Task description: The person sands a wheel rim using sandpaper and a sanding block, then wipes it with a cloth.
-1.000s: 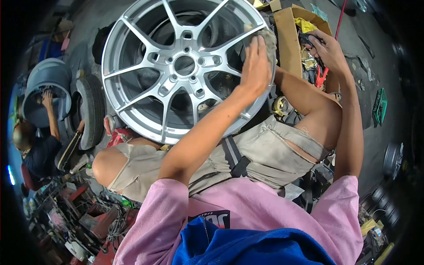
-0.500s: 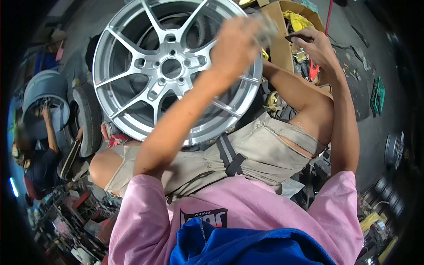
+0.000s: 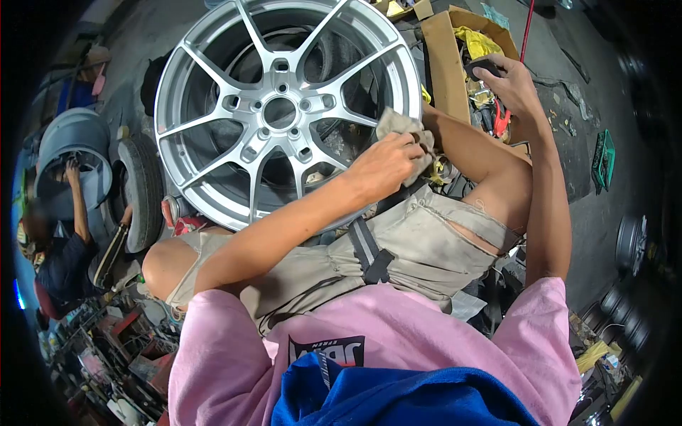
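Note:
A silver multi-spoke alloy wheel rim (image 3: 282,64) lies face up in front of my lap. My left hand (image 3: 387,165) is closed around a crumpled grey-beige rag (image 3: 419,138), which overlaps the wheel's right outer edge. Off to the right, my right hand (image 3: 513,84) pinches a small dark flat pad (image 3: 484,68) over an open cardboard box (image 3: 446,60).
Yellow cloth (image 3: 477,41) and red-handled tools (image 3: 501,122) fill the box. A green tray (image 3: 603,162) lies on the floor at right. At left, another person (image 3: 65,263) reaches into a blue-grey drum (image 3: 74,138) beside a tire (image 3: 141,192). Cluttered tools (image 3: 128,334) lie lower left.
My left hand has brought the rag down from above the wheel's upper right to its lower right edge. My right hand has shifted slightly, keeping the dark pad.

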Tool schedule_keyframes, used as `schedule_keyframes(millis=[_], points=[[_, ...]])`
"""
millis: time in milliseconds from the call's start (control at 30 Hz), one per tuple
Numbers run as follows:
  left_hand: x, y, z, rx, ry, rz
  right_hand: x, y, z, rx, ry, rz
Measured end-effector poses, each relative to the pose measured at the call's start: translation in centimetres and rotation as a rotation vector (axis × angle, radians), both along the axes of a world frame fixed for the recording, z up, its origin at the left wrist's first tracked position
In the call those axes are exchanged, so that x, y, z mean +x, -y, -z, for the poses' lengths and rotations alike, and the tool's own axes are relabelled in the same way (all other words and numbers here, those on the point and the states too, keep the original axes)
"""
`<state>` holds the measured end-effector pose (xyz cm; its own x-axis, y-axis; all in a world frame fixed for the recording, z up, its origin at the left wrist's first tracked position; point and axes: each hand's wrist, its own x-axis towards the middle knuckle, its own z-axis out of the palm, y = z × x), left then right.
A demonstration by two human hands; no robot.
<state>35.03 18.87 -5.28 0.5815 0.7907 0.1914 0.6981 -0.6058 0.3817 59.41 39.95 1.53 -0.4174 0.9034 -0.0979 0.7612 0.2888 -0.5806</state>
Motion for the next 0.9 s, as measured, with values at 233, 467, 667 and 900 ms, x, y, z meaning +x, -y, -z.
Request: schedule_keyframes(millis=[233, 467, 667, 900], points=[[-4.1, -10.6, -4.8, 0.356, 0.323, -0.252, 0.0, 0.3, 0.5, -0.101, -0.23, 0.141], [-3.2, -11.5, -1.7, 0.323, 0.146, -0.455, -1.0, 0.3, -1.0, -0.255, -0.388, 0.053], [0.6, -2.2, -0.5, -0.013, 0.119, -0.035, -1.1, -0.4, -0.3, -0.186, -0.32, 0.041], [-5.4, 6.5, -8.1, -0.781, -0.135, 0.225, -3.6, 0.8, -2.3, -0.071, -0.27, -0.037]])
